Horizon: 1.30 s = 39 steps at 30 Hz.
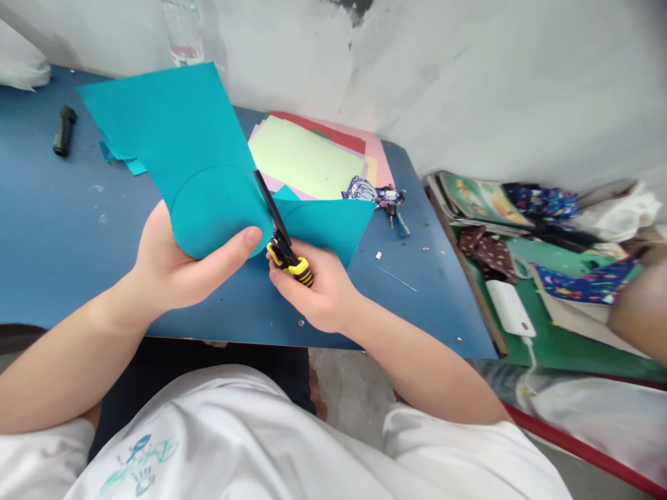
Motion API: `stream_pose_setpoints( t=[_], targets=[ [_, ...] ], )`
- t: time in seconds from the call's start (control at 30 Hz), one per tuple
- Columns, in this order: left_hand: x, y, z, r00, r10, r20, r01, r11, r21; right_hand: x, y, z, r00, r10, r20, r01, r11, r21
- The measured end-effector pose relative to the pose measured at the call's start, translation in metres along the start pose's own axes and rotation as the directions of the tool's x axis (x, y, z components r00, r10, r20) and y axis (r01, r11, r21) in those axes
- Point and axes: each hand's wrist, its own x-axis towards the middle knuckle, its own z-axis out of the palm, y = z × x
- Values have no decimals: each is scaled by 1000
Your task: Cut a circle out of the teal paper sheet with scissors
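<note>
A teal sheet of paper point(171, 125) is raised over the blue table, with a drawn circle on it whose lower edge is cut round. My left hand point(192, 264) grips the sheet at the circle, thumb on top and fingers behind. In my right hand point(323, 288) is a pair of scissors point(284, 243) with black blades and yellow-and-black handles. The blades lie at the circle's right edge, pointing up and away. A partly cut flap of the same teal paper point(328, 226) hangs to the right, behind the scissors and my right hand.
Coloured paper sheets point(313, 156) lie at the back, with keys and a charm point(375, 194) on their edge. A black cylindrical object point(64, 132) rests at left, a clear bottle point(183, 35) by the wall. On the green table, right, are a white power bank point(511, 307), books point(479, 198) and another person's arm point(643, 305).
</note>
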Motion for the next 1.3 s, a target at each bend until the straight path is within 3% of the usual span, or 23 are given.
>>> stream_pose_setpoints(
  t=[0.07,0.2,0.27,0.43,0.47,0.5,0.57,0.73,0.9,0.97,1.1,1.3],
  targets=[
    [4,13,12,997,-79,15,79,997,13,0,0,0,1000,2,0,-2,1000,12],
    [14,23,27,993,-106,57,104,994,25,-1,0,-1,1000,4,5,-4,999,33],
    [15,22,20,992,-108,72,105,994,38,-1,0,-1,1000,10,11,-11,999,45],
    [3,10,-17,990,-30,138,24,998,51,-1,1,0,1000,12,9,-12,999,50],
    [-1,6,-22,975,-98,201,78,991,104,-1,1,0,1000,13,10,-13,999,52],
    [-3,1,-24,974,-74,212,52,993,110,-1,1,0,1000,14,13,-15,998,53],
    [-7,-12,-23,975,211,76,-211,977,-7,-1,0,0,1000,14,16,-15,999,47],
    [-2,-29,-11,962,260,80,-260,966,-6,1,-2,-1,999,-6,47,5,1000,13],
    [6,-7,-20,878,455,148,-465,885,39,4,2,-2,996,-42,83,46,998,-47],
    [5,5,-26,921,201,333,-291,924,248,4,2,-3,995,-33,97,39,997,-60],
    [-1,18,-33,918,190,349,-304,901,310,4,1,-4,993,-27,115,35,997,-65],
    [-5,18,-30,939,124,319,-227,924,309,3,0,-5,992,-49,117,59,995,-82]
  ],
)
